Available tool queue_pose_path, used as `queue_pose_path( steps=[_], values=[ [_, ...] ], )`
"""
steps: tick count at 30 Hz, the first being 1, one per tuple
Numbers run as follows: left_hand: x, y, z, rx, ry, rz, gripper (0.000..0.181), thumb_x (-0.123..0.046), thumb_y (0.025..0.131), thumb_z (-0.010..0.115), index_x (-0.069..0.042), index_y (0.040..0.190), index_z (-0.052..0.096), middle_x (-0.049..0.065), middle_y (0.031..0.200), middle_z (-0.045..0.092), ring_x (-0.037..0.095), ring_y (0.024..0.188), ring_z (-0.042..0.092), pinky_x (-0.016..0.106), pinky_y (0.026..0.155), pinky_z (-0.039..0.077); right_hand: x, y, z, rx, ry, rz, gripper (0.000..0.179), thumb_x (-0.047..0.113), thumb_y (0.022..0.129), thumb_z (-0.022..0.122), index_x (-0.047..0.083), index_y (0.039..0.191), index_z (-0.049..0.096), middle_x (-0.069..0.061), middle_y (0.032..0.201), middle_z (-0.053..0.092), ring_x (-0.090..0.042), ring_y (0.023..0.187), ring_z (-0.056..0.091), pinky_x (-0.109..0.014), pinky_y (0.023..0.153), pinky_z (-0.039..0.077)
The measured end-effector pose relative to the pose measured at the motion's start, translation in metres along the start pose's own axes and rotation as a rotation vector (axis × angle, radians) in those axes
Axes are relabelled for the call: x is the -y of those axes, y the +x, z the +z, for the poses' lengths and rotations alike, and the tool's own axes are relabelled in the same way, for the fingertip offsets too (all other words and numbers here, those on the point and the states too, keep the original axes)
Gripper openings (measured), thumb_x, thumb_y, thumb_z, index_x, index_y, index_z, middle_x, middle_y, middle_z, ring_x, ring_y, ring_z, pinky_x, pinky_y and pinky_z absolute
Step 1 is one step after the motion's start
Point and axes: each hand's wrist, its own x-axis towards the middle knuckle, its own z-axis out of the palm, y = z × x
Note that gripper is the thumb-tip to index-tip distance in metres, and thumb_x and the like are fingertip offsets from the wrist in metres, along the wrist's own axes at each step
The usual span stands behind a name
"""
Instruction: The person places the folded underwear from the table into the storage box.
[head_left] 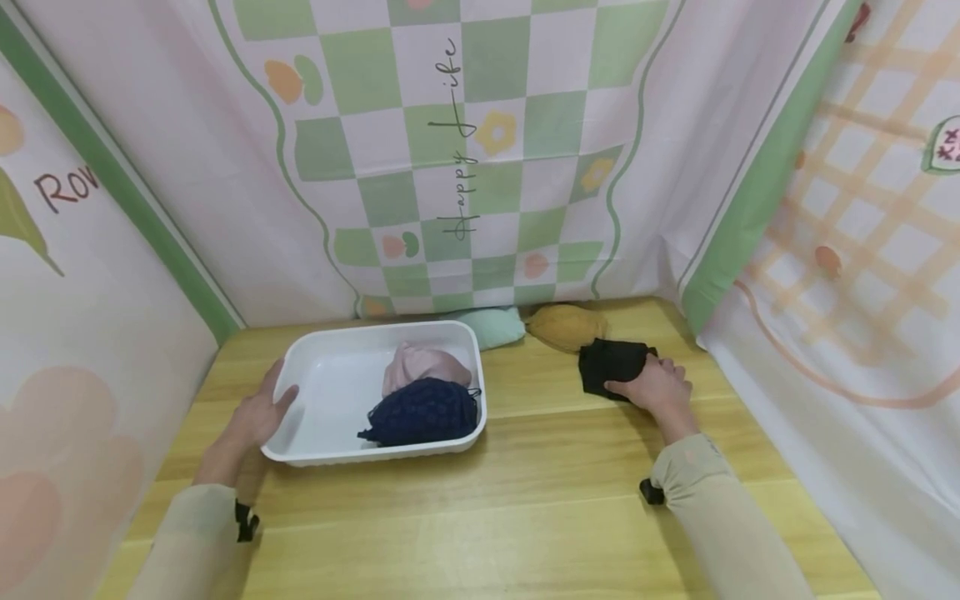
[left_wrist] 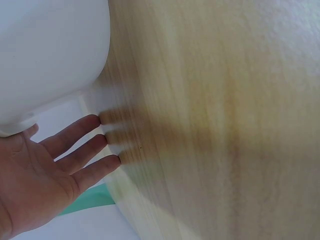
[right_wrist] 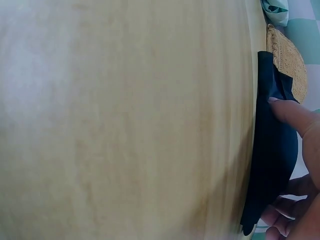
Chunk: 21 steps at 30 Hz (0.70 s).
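A: Taking clock directions from the middle of the tabletop point(head_left: 525, 517), nearest first?

B: Look to 9 o'clock for the left hand point(head_left: 255, 414), holding the white plastic tray point(head_left: 330, 392) by its 9 o'clock rim, with thumb over the edge and other fingers straight outside.

A: And inside?

B: At the tray's 4 o'clock, a folded navy garment point(head_left: 423, 414) with thin straps; at its 2 o'clock, a crumpled pink garment point(head_left: 431, 367).

A: Across at the tabletop's 2 o'clock?

B: See the right hand point(head_left: 662, 387) there, gripping the folded black garment point(head_left: 611, 367) between thumb and curled fingers.

A: Heavy?

B: Probably light, limp, perhaps slightly slick; hardly fragile, but likely to unfold. Best pinched across the whole fold, not by a loose corner.

A: Farther back?

B: At 1 o'clock, a mustard garment point(head_left: 566, 327), lace-trimmed; at 12, partly hidden behind the tray, a mint garment point(head_left: 501, 327), apparently just as soft.
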Motion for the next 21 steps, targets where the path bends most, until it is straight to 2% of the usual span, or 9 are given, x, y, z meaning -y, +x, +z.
queue_pose_path(
  steps=[8,12,17,21],
  values=[
    [0.0010,-0.0009,0.0007,-0.005,-0.003,-0.007,0.078,-0.061,0.104,0.017,-0.016,0.158,-0.018,0.045,0.148,0.028,0.065,0.122,0.046,0.066,0.092,0.049,0.0046,-0.0018,-0.0005,-0.012,-0.035,-0.006,0.105,0.066,0.082,0.065,-0.011,0.148,0.035,-0.044,0.144,0.035,-0.063,0.130,0.032,-0.073,0.100,0.037],
    [0.0016,-0.0020,0.0002,-0.009,0.002,-0.005,0.079,-0.061,0.104,0.017,-0.015,0.158,-0.017,0.045,0.148,0.029,0.065,0.121,0.047,0.065,0.091,0.050,0.0054,-0.0009,0.0020,-0.035,-0.038,-0.034,0.095,0.061,0.085,0.064,-0.008,0.146,0.041,-0.042,0.140,0.043,-0.061,0.126,0.039,-0.070,0.098,0.040],
    [0.0010,-0.0025,-0.0005,-0.011,0.006,0.000,0.079,-0.060,0.104,0.017,-0.014,0.158,-0.017,0.044,0.149,0.028,0.066,0.122,0.045,0.068,0.095,0.047,0.0048,-0.0005,0.0043,-0.065,-0.019,-0.079,0.082,0.056,0.088,0.062,-0.006,0.140,0.048,-0.037,0.134,0.054,-0.058,0.121,0.049,-0.067,0.094,0.043],
    [0.0000,-0.0023,-0.0002,-0.012,0.010,0.002,0.079,-0.060,0.104,0.017,-0.014,0.158,-0.017,0.044,0.149,0.028,0.066,0.122,0.045,0.069,0.096,0.047,0.0049,-0.0011,0.0044,-0.071,0.005,-0.087,0.078,0.055,0.090,0.060,-0.006,0.138,0.050,-0.034,0.132,0.058,-0.055,0.119,0.053,-0.065,0.093,0.043]
  ],
)
